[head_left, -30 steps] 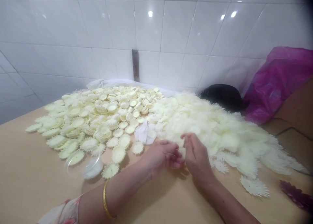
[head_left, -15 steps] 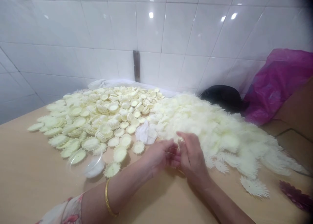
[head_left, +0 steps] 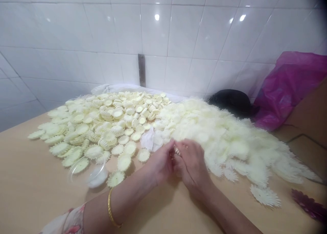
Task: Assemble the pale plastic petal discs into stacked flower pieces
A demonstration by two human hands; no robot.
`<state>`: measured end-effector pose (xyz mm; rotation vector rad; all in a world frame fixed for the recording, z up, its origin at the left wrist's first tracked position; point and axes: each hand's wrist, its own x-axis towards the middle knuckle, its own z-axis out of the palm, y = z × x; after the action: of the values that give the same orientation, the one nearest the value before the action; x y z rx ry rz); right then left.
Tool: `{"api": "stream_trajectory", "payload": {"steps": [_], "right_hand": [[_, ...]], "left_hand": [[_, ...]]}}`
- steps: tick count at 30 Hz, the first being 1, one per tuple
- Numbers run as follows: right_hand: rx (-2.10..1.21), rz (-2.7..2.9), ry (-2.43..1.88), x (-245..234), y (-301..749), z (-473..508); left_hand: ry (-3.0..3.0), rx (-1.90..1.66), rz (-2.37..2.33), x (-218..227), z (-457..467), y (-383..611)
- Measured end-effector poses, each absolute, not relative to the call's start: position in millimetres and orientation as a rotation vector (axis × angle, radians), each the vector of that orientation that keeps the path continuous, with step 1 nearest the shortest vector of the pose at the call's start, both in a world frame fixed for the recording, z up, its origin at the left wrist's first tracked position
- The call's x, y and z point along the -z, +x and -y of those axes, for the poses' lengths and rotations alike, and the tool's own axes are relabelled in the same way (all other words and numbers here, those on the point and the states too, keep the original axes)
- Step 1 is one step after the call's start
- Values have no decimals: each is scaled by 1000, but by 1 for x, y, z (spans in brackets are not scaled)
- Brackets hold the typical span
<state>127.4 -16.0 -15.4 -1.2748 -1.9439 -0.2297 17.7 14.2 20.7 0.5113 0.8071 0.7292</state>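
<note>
My left hand point(head_left: 161, 164) and my right hand point(head_left: 192, 164) meet over the table, fingers closed together. Between the fingertips shows a sliver of a small pale yellow paper flower disc point(head_left: 177, 151) with a ridged edge; most of it is hidden. Left of the hands spreads a heap of thick pale yellow discs with notched rims point(head_left: 112, 125). On the right, a loose mound of thin, fringed pale yellow flower pieces point(head_left: 224, 142) lies beyond my right hand. A crumpled white cloth or tissue point(head_left: 150, 139) rests just past my left hand.
A clear round container with white stuff point(head_left: 97, 176) and its clear lid point(head_left: 76, 166) stand at left. A single fringed piece point(head_left: 265, 195) and a dark red petal piece point(head_left: 308, 204) lie at right. Behind are a black object point(head_left: 231, 101), a magenta plastic bag point(head_left: 286, 87) and a tiled wall.
Both hands have shifted slightly left and drawn closer together. My right hand has turned further over the small disc, and its fingers now press against those of the left.
</note>
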Motion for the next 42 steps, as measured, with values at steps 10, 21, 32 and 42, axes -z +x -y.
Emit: {"api": "stream_trajectory", "payload": {"steps": [10,21,32,42], "right_hand": [[15,1933,-1188,17,130,16],[33,1754,-1289,12,136,17],[-177,1660,-1341,8,136,17],[-120,1685,-1353,8,136,19]], "left_hand": [[540,-760,-847,-17,-19,15],[563,-825,-777,-15,-22,11],[615,-779,-754,-14,-21,10],[592,-714,-725,-13,-19,10]]}}
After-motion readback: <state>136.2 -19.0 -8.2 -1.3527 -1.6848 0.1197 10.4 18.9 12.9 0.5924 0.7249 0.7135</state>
